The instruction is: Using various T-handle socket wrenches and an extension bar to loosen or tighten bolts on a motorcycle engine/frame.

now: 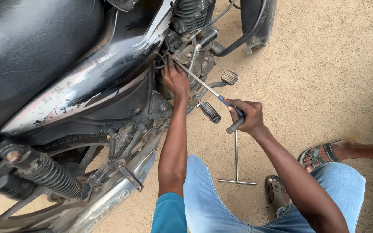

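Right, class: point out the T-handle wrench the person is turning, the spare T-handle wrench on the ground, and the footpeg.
held T-handle wrench (203,85), head view, mid shaft
spare T-handle wrench (236,159), head view, shaft
footpeg (210,112), head view, ribbed rubber

Both your hands on a T-handle wrench at the motorcycle engine.

Your right hand (246,115) grips the wrench (208,89) at its blue handle end; left hand (174,79) steadies the shaft's tip by the engine (191,47). A 2nd T-wrench (236,168) lies on the sand (324,64) btw. your knees, near the footpeg (210,112); another person's sandalled foot (324,153) at right.
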